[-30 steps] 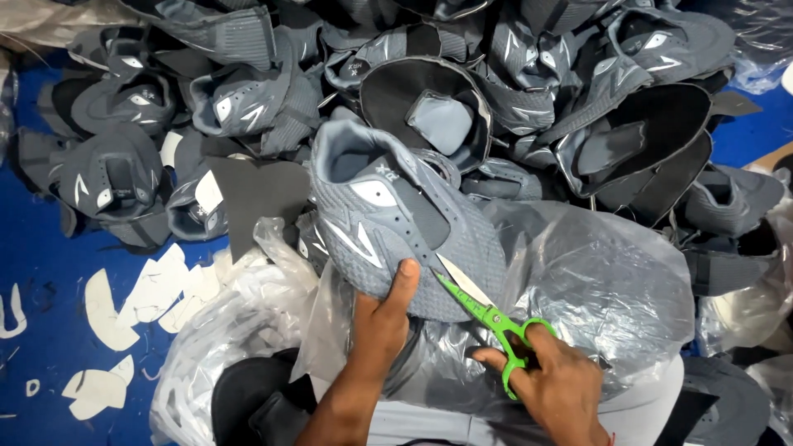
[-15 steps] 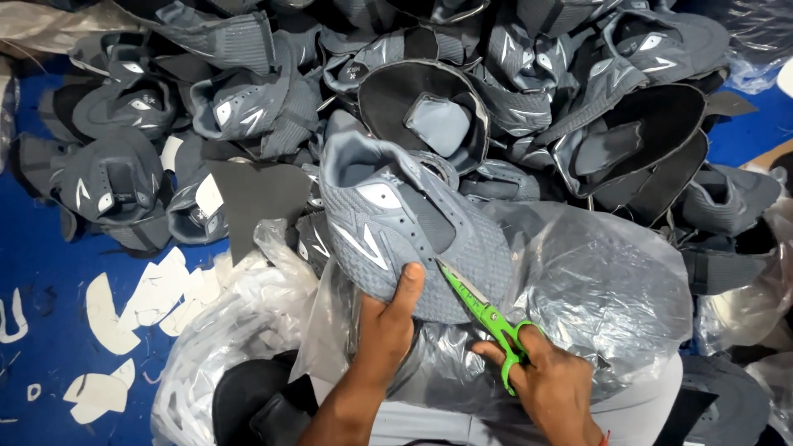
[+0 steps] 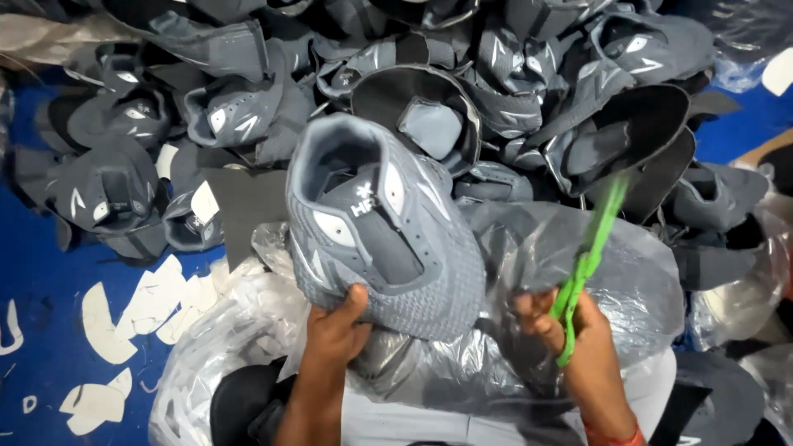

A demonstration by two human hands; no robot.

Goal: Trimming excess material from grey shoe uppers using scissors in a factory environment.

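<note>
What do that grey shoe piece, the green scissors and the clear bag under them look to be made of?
Grey shoe upper: seemingly knitted fabric, matte, with a fine ribbed weave; the white patches look smoother, perhaps printed film. Green scissors: handles look like moulded plastic, bright and even in colour; the blades are motion-blurred, so I cannot tell. Clear bag: thin plastic film, glossy, crinkled, see-through.

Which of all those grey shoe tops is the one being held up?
The grey knit shoe upper in the middle, gripped underneath by the left hand. The others lie piled on the blue floor.
</note>
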